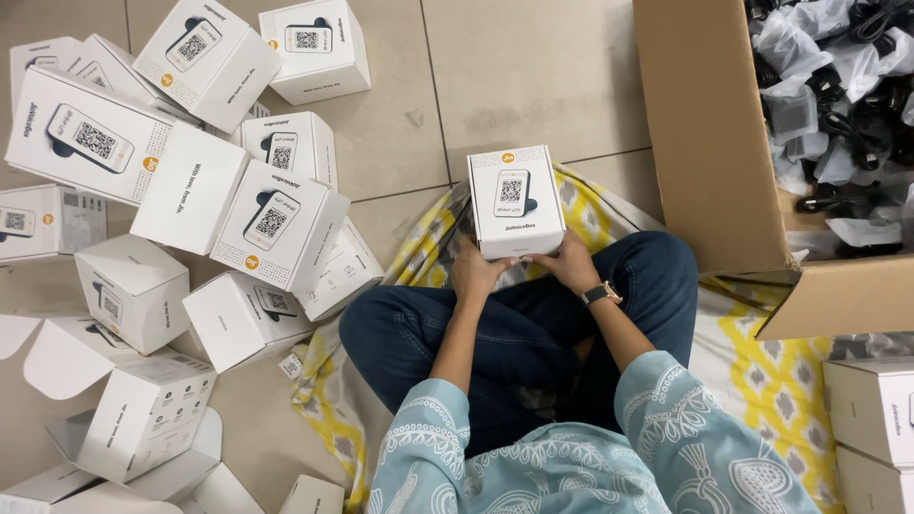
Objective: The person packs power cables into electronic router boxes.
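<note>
You're gripping the white box (515, 200) at centre, its near edge pinched by left hand (473, 271) and right hand (571, 262). Bare tiles (533, 76) lie at twelve; box pile (190, 190) at nine; carton (709, 143) at three.

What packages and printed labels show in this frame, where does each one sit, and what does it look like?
White carton: held by left hand and right hand over the lap; cube-shaped, device picture on its face.
Pile of white cartons: floor, left; same design, some open.
Brown cardboard box: right; holds bagged black cables.
Stacked white cartons: lower right edge.
</note>
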